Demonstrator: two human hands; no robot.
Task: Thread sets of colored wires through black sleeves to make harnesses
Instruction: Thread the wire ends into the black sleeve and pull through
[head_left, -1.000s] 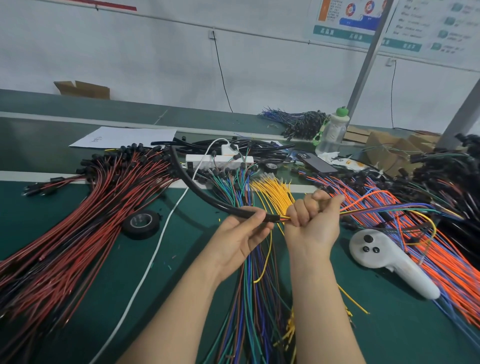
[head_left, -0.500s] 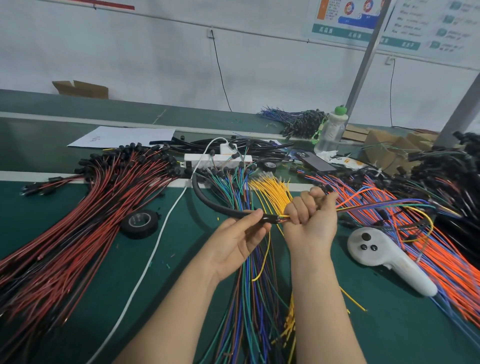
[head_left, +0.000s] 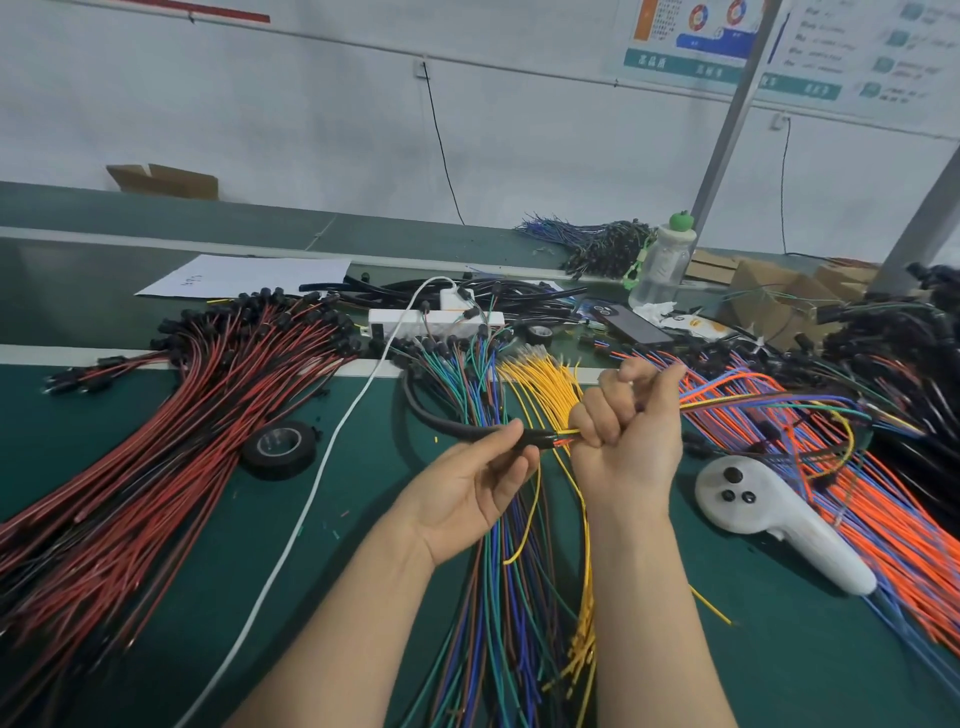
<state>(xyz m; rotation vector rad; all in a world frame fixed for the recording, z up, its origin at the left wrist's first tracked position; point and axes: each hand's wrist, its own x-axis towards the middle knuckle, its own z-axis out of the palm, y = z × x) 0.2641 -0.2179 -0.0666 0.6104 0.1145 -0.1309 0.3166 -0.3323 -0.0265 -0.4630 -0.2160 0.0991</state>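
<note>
- One harness in the making: a set of colored wires (head_left: 753, 402) meets the mouth of a black sleeve (head_left: 436, 422) just above the green bench (head_left: 156, 545).
- Of the two hands, the left hand (head_left: 467, 499) pinches the sleeve near its open end between thumb and fingertips. The right hand (head_left: 628, 436) is fisted tight around the wire set just beside that mouth, and the loose lengths trail off to the right.
- Progress looks early to middling. The wires are started into the sleeve, but how far they reach cannot be told (the tube hides them), and its far end is lost among the bundles.
- Plenty appears left to do: heaps of yellow wires (head_left: 545, 379), orange wires (head_left: 909, 545) and green-and-blue wires (head_left: 493, 597) lie unsleeved around the hands.
- A second ago the sleeve's free length arched up toward the white power strip (head_left: 415, 319). It has since swung lower and nearer the hands, while both grips sit much where they were.
- A tape roll (head_left: 280, 447) and a white controller (head_left: 769, 514) lie untouched on either side.
</note>
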